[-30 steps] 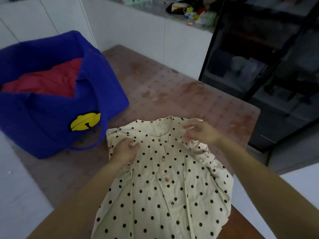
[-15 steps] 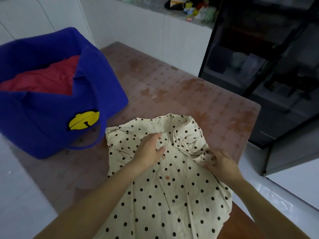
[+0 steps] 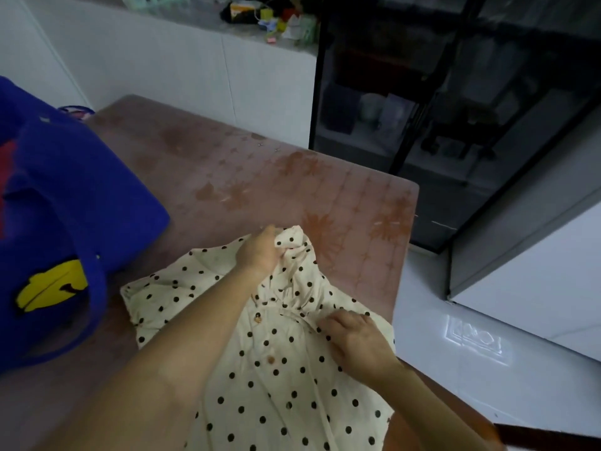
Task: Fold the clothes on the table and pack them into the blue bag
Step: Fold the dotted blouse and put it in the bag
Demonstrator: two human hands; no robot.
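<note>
A: Fingers [image 3: 271, 234] of left hand [image 3: 257, 253] curled, pinching bunched cloth; right hand [image 3: 357, 341] seemingly pinching a fold. Both on polka-dot shirt [image 3: 276, 402], flat on counter [image 3: 260, 177] beside blue bag [image 3: 65, 190]
B: Likely light, limp, creases easily; take it at shoulder seams

It was a home, likely a kitchen or dining corner. White cabinets [image 3: 227, 76] ran along the wall, their top littered with packets [image 3: 276, 17] and small household bits. A black glass-fronted cupboard [image 3: 422, 131] held cups [image 3: 370, 105]. The counter [image 3: 260, 177] wore a flowered pink cover, and the floor [image 3: 455, 362] was glossy white tile.
</note>
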